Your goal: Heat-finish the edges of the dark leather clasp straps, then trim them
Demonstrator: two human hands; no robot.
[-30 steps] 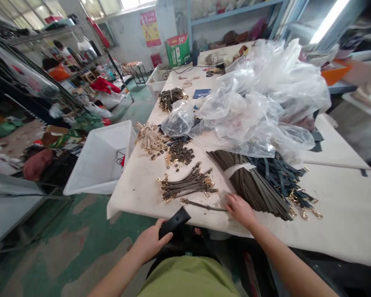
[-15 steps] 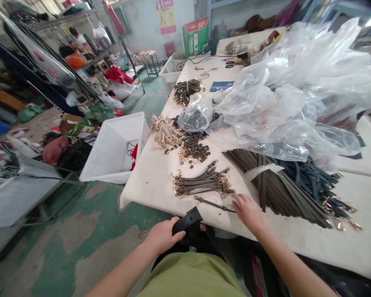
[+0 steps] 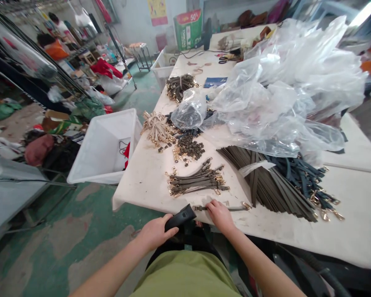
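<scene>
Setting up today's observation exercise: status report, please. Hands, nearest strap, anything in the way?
Left hand gripping black tool. Right hand on nearest strap, hiding part of it. Strap pile beyond, not covering it.

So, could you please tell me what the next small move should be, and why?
Perhaps the right hand should lift the single strap and lay it beside the strap pile: it is on that strap near the buckle, the pile of similar straps lies just beyond, and the left hand is occupied with the black tool.
</scene>
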